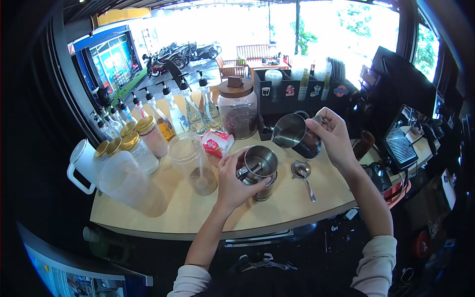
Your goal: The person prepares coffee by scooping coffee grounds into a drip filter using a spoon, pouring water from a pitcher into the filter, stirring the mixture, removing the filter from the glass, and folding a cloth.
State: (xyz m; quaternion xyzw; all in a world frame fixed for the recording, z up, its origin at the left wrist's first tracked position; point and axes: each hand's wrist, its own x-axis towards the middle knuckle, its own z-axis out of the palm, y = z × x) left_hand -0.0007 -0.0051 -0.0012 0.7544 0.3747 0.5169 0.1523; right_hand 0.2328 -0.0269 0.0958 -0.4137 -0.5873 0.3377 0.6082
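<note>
My left hand (230, 179) is wrapped round a steel cup (261, 163) with a dark handle-like piece showing at its mouth; what that piece is I cannot make out. Beneath the cup, part of another vessel (262, 194) shows, mostly hidden. By its handle side, my right hand (330, 134) grips a steel milk pitcher (290, 129), tilted with its spout towards the cup. No stream of liquid is visible between them. Right of the cup, a small metal dish (299, 168) lies on the counter with a spoon (310, 190) resting on it.
Left on the counter (237, 218) stand a clear lidless jar (193, 163), a translucent pitcher (131, 183), gold-lidded jars (152, 136) and several pump bottles (178, 116). Behind are a red-and-white packet (217, 143), a wooden-lidded jar (237, 111) and a black cup organiser (302, 91).
</note>
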